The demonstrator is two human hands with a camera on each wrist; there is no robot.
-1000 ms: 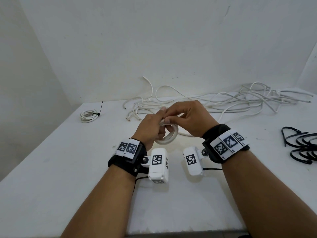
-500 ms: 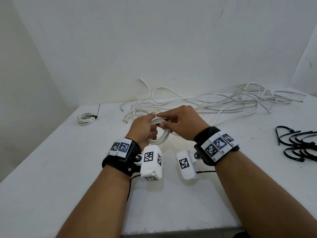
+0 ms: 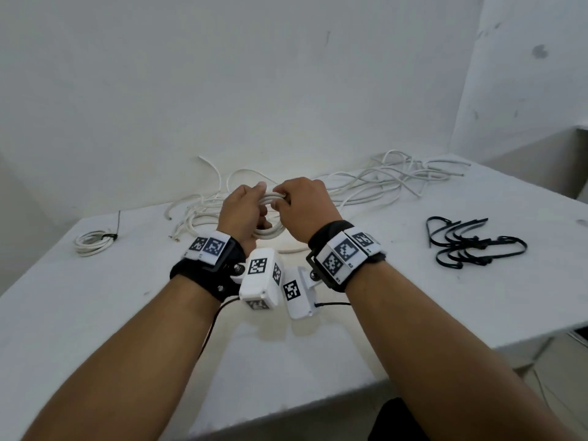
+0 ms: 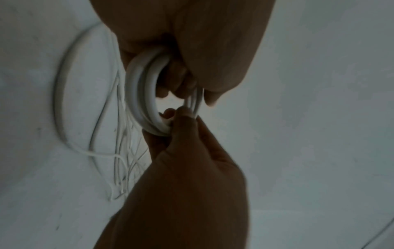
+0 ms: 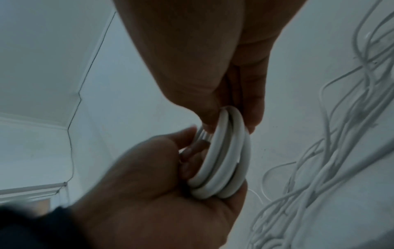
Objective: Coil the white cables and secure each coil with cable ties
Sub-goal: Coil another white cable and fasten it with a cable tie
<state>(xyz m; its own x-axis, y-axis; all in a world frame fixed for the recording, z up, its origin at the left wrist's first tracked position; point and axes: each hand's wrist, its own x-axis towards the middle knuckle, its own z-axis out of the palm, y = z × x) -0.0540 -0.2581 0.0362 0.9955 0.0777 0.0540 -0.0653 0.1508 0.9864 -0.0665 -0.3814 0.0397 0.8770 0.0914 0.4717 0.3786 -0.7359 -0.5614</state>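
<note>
Right now both hands are up off the surface (image 3: 95, 313) with a small coil (image 3: 270, 232) of white cable between them. The left hand (image 3: 243, 214) has its fingers (image 5: 187, 155) curled through the ring's middle, holding the turns together; the right hand (image 3: 305, 206) pinches the far side of the loops between thumb and fingertips. From the wrist views the coil shows several round, smooth turns lying side by side. It looks light, but springy, I'd say: the turns will want to fan open if the grip loosens, so the hold belongs across all the turns at one spot, leaving another stretch of the ring bare for a tie. Behind the hands sprawls the loose cable tangle (image 3: 397, 179). Off to the right lie the black cable ties (image 3: 474, 246), well apart from the hands. A finished coil (image 3: 92, 241), already tied, sits at the far left.
</note>
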